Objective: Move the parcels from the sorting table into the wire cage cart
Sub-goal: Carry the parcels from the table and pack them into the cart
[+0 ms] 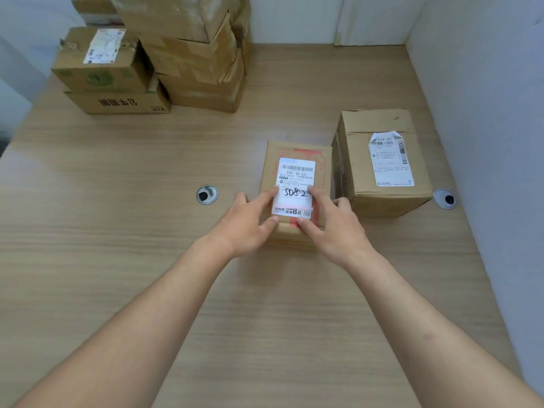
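Your left hand (245,223) and right hand (332,223) both grasp the small box (295,184) at mid-table: fingers moderately spread and bent, not clenched. L index lies on the top at the left edge of the label (295,187), L thumb presses the near top edge, the other L fingers wrap the box's left side. R index touches the label's right edge, R thumb sits on the near edge by the red tape, the remaining R fingers curl round the right side, in the narrow gap next to the big box (379,160). The small box looks to rest on the table (117,231), though you can't tell for sure whether it's lifted. The label has "5082" handwritten in black. The big box stands just beside it on the right, close to the wall (485,113), w/ a white label curling at its top corner. The table is light wood-grain; 2 round cable grommets (207,194) are set in it, one left of the small box, one at the big box's near right corner. White walls close off the far and right sides. At far left is a stack (164,54) of cartons, approx 6 visible, exact count unclear since they overlap and run out of view. Counted: 2 hands, 2 separate boxes, 1 stack, 2 grommets.
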`<state>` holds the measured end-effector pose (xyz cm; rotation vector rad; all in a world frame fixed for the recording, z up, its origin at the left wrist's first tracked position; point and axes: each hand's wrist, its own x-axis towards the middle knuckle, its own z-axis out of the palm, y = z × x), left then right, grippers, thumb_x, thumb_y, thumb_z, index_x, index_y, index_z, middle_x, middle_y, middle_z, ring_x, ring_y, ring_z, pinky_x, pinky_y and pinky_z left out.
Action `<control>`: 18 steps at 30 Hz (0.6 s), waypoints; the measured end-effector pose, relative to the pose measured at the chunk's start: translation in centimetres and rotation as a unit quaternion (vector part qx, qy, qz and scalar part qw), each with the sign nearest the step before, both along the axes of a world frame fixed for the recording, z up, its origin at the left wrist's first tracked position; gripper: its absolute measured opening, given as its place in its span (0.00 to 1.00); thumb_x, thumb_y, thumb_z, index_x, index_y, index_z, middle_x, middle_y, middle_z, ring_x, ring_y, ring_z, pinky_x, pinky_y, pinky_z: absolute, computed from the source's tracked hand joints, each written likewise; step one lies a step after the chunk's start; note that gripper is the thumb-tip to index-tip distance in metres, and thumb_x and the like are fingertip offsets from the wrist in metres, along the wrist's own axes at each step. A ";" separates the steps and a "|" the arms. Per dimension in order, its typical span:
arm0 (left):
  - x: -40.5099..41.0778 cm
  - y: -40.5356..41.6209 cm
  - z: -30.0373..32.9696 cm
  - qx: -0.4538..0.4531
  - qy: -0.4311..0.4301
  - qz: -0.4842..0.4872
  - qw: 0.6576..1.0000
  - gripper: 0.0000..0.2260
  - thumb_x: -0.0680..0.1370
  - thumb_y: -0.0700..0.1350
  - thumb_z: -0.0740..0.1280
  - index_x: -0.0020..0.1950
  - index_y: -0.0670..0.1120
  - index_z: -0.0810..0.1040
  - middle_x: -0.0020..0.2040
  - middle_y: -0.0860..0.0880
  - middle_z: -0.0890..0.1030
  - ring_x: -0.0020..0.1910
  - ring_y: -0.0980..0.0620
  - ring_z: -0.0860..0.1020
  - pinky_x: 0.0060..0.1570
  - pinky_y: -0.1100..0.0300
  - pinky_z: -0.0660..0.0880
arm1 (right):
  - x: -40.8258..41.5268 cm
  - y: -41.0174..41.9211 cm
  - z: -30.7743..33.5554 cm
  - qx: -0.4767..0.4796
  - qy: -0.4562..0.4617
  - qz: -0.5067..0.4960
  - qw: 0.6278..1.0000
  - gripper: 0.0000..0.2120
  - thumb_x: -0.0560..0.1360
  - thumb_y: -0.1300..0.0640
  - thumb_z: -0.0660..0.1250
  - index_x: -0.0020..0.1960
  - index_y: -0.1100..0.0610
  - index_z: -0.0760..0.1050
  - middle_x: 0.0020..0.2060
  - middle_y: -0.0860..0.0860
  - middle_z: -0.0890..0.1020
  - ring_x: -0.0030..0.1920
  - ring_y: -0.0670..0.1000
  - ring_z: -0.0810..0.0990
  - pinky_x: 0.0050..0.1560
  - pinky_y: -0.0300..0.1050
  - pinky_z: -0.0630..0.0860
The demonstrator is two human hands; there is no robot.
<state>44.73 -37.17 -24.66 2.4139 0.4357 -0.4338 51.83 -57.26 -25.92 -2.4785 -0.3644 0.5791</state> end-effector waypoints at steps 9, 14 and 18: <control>-1.9 -1.7 0.2 -0.090 -0.071 0.018 0.993 0.28 0.84 0.48 0.67 0.83 0.55 0.62 0.69 0.49 0.68 0.58 0.57 0.74 0.59 0.72 0.61 | -2.3 -0.2 -0.2 0.099 0.021 -0.004 0.995 0.36 0.81 0.44 0.68 0.83 0.41 0.54 0.62 0.51 0.76 0.51 0.30 0.72 0.56 0.35 0.65; -3.8 -2.0 3.2 -0.078 -0.082 0.022 0.993 0.28 0.84 0.50 0.66 0.83 0.57 0.60 0.66 0.51 0.66 0.56 0.57 0.72 0.56 0.69 0.62 | -3.5 -0.6 2.2 0.122 -0.016 0.008 0.992 0.36 0.81 0.44 0.68 0.83 0.40 0.55 0.63 0.51 0.76 0.55 0.38 0.75 0.64 0.42 0.72; -5.8 -1.9 6.4 -0.067 -0.088 0.025 0.994 0.29 0.84 0.53 0.65 0.83 0.58 0.58 0.65 0.51 0.66 0.61 0.53 0.71 0.61 0.62 0.65 | -5.1 -0.7 6.0 0.131 -0.030 0.021 0.991 0.35 0.80 0.44 0.69 0.83 0.40 0.56 0.61 0.51 0.74 0.54 0.43 0.80 0.66 0.50 0.77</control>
